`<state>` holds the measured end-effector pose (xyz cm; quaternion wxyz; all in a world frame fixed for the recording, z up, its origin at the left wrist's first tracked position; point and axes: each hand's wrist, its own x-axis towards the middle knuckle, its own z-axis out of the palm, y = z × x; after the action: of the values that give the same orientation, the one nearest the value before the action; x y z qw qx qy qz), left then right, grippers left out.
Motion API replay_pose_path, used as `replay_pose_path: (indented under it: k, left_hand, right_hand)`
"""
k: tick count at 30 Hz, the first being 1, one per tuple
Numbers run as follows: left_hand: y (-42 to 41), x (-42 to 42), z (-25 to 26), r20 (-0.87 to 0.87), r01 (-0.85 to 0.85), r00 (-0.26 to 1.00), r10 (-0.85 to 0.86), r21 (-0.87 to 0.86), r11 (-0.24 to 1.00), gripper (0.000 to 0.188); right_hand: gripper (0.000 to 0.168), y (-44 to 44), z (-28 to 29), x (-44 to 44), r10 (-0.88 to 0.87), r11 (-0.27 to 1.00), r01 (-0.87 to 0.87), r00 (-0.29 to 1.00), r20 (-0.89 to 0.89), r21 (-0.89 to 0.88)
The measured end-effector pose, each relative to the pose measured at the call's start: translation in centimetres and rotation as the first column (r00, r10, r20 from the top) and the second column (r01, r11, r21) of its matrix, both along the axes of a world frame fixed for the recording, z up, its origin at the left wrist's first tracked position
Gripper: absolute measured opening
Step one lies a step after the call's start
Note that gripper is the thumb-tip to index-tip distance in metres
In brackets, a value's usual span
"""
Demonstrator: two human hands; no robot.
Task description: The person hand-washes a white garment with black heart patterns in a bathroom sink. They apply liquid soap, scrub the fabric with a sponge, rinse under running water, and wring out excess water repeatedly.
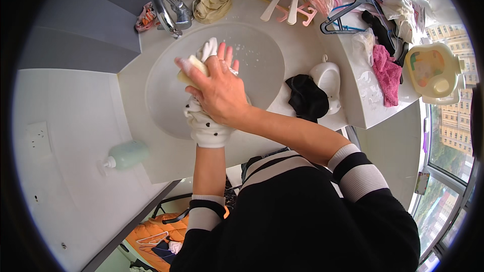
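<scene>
A white cloth with small black hearts [208, 124], possibly a sock, is bunched around my left wrist and reaches up over the palm. Its plain white end [207, 48] shows past the hands, above the sink basin [261, 68]. My left hand [228, 53] lies under the right one, fingers extended and apart, palm mostly covered. From above, my right hand [223, 88] grips a pale yellow bar of soap [196, 68] against the cloth. White suds coat the right fingers near the soap.
A chrome faucet [170, 11] stands behind the basin near a beige cloth [212, 5]. On the right are a black cloth [308, 96], a white ceramic dish [328, 83], a pink cloth [387, 71], hangers [355, 11] and a cream jug [431, 70]. A pump bottle [128, 155] stands left.
</scene>
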<state>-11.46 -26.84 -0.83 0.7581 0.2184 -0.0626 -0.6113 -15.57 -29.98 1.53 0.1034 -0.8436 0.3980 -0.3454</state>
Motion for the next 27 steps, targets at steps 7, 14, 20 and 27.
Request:
replay_pose_path:
  k: [7, 14, 20, 27]
  left_hand:
    - [1.8, 0.0, 1.1, 0.112, 0.049, 0.993, -0.045, -0.035, 0.998, 0.024]
    - [-0.1, 1.7, 1.5, 0.223, 0.119, 0.972, -0.071, -0.213, 0.970, 0.027]
    - [-0.2, 0.8, 2.6, 0.363, 0.204, 0.924, -0.117, -0.211, 0.956, 0.018]
    - [-0.2, -0.3, 3.7, 0.278, 0.141, 0.952, -0.126, -0.036, 0.989, 0.015]
  right_hand:
    - [0.051, -7.9, -2.7, -3.3, -0.185, 0.871, 0.052, 0.956, 0.229, 0.488]
    - [0.052, -10.4, 0.3, -19.5, -0.076, 0.968, 0.048, 0.992, 0.105, 0.245]
    - [0.057, -11.9, 1.8, -33.0, -0.351, 0.909, 0.411, 0.848, -0.398, 0.073]
    - [0.058, -10.7, 2.0, -30.4, -0.471, 0.846, 0.384, 0.863, -0.181, -0.370]
